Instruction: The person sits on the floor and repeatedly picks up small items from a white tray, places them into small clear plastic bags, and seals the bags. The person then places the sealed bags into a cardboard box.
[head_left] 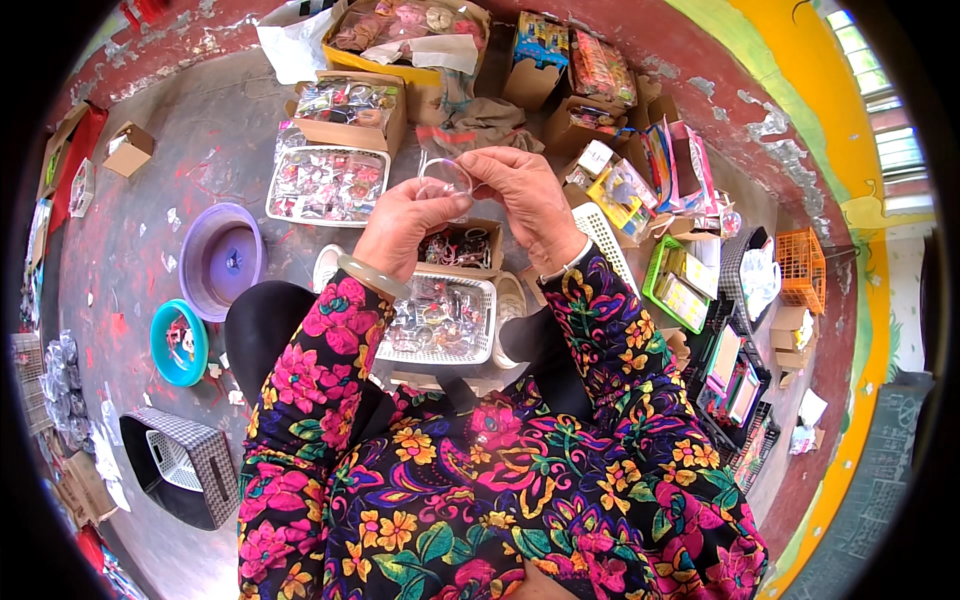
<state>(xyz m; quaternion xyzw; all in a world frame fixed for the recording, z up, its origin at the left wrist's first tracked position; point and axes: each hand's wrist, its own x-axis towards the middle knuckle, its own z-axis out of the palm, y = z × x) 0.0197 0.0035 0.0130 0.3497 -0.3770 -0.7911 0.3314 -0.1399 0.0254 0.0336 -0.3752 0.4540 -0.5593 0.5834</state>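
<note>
My left hand pinches a thin, pale purple see-through ring between thumb and fingers. From the other side, the fingertips of my right hand close on the ring's edge. Whether it is a bracelet or a hair band cannot be made out. Below my hands, a small cardboard box holds a jumble of dark and coloured bands. Nearer to me, between my shoes, stands a white plastic basket of small clear-wrapped pieces.
A purple basin and a teal basin stand on the left floor. Ahead is another white basket of packets, beside an open carton. To the right sit a green tray and an orange crate.
</note>
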